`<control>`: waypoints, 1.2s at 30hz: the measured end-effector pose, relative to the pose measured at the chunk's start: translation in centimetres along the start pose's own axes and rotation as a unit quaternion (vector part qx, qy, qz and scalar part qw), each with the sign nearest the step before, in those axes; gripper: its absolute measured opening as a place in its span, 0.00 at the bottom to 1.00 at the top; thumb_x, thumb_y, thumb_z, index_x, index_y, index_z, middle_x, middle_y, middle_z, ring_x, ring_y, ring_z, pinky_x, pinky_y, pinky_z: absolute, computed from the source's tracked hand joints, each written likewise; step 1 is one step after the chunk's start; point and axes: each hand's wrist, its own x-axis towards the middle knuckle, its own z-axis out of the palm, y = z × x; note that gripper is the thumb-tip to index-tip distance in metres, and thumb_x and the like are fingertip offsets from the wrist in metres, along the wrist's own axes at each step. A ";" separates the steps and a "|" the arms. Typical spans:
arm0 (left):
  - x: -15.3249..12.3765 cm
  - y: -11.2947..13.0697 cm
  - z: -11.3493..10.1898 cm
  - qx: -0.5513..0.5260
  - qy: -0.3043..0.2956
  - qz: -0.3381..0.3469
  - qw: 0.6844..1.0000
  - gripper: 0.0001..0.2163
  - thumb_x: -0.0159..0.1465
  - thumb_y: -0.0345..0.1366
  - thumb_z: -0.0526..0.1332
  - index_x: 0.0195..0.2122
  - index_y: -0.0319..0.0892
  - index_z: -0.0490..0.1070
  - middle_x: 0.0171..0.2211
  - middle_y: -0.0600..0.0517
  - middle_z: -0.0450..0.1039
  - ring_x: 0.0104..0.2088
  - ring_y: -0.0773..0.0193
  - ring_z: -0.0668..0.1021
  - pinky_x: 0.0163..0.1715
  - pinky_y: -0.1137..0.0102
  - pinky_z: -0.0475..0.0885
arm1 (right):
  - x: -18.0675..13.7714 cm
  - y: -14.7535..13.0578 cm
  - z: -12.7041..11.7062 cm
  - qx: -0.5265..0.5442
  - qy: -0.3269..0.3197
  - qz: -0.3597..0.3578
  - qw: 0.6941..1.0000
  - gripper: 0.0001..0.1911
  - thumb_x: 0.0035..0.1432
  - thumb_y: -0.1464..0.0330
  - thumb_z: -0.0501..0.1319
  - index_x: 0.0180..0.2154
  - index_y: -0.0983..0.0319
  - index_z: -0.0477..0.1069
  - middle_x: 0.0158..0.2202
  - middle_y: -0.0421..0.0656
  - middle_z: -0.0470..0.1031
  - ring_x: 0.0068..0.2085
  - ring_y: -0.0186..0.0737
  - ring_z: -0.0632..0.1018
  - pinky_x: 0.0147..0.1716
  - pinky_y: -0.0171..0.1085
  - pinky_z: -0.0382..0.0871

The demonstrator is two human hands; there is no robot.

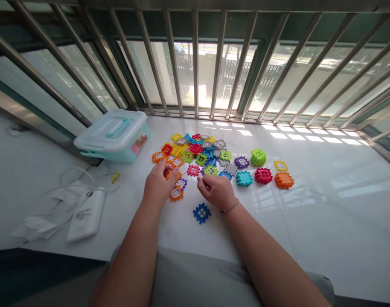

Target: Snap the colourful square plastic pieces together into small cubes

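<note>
A heap of flat, colourful interlocking tiles (198, 153) lies on the white floor in front of me. My left hand (158, 184) rests at the heap's near left edge, its fingers curled round an orange tile (173, 172). Another orange tile (176, 194) lies just beside that hand. My right hand (216, 189) is at the heap's near edge with its fingers pinched together; what they hold is hidden. A single blue tile (202, 212) lies apart, between my wrists. To the right stand built cubes: green (258, 157), teal (244, 178), red (263, 175) and orange (283, 180).
A pale teal storage box (113, 135) with a clear lid stands at the left. A white power bank (86, 215) with cables and crumpled tissue (35, 226) lies near left. Metal window bars (195, 64) run along the back. A grey cushion (195, 277) lies under my forearms.
</note>
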 end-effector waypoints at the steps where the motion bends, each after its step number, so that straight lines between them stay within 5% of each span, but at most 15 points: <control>1: 0.2 -0.4 0.6 0.033 -0.002 -0.002 0.999 0.14 0.68 0.50 0.64 0.43 0.43 0.75 0.43 0.45 0.78 0.45 0.51 0.79 0.49 0.60 0.72 | 0.1 0.1 -0.2 0.003 0.000 0.007 1.000 0.25 0.73 0.61 0.56 0.21 0.58 0.62 0.17 0.37 0.66 0.20 0.31 0.63 0.25 0.36 0.49; 5: -0.1 -0.3 1.9 0.131 -0.032 -0.008 0.991 0.24 0.66 0.54 0.67 0.55 0.41 0.74 0.55 0.36 0.74 0.58 0.38 0.74 0.63 0.50 0.67 | 0.4 -0.1 -0.7 0.008 -0.006 0.008 1.000 0.25 0.73 0.61 0.56 0.22 0.58 0.61 0.17 0.37 0.66 0.20 0.32 0.65 0.25 0.36 0.50; 10: -0.5 0.1 1.6 0.159 -0.071 -0.020 0.985 0.20 0.66 0.49 0.68 0.52 0.41 0.77 0.52 0.36 0.72 0.54 0.37 0.74 0.60 0.49 0.70 | 0.3 -0.9 -0.9 0.029 -0.027 -0.013 0.999 0.25 0.73 0.61 0.57 0.22 0.58 0.60 0.17 0.36 0.67 0.20 0.32 0.64 0.25 0.36 0.50; 21: -0.6 -0.1 1.9 0.112 -0.054 -0.039 0.992 0.13 0.65 0.42 0.70 0.49 0.48 0.81 0.60 0.40 0.66 0.57 0.40 0.75 0.62 0.50 0.71 | 0.1 -1.5 -1.6 0.044 -0.061 -0.035 0.996 0.24 0.74 0.60 0.56 0.23 0.58 0.63 0.19 0.36 0.68 0.22 0.32 0.64 0.27 0.36 0.51; 31: -0.4 0.0 2.0 0.096 -0.060 -0.023 0.993 0.07 0.63 0.42 0.71 0.38 0.46 0.78 0.48 0.44 0.71 0.48 0.46 0.79 0.57 0.53 0.75 | 0.1 -1.7 -2.1 0.031 -0.073 -0.042 0.996 0.24 0.75 0.60 0.55 0.24 0.58 0.63 0.20 0.37 0.70 0.23 0.33 0.66 0.27 0.37 0.49; 36: -0.3 0.9 1.7 0.054 -0.017 -0.004 0.998 0.09 0.62 0.42 0.73 0.36 0.44 0.77 0.46 0.46 0.73 0.47 0.50 0.80 0.57 0.56 0.75 | 0.0 -1.6 -2.0 0.028 -0.078 -0.030 0.996 0.23 0.75 0.60 0.56 0.25 0.58 0.63 0.21 0.38 0.71 0.23 0.33 0.68 0.28 0.38 0.49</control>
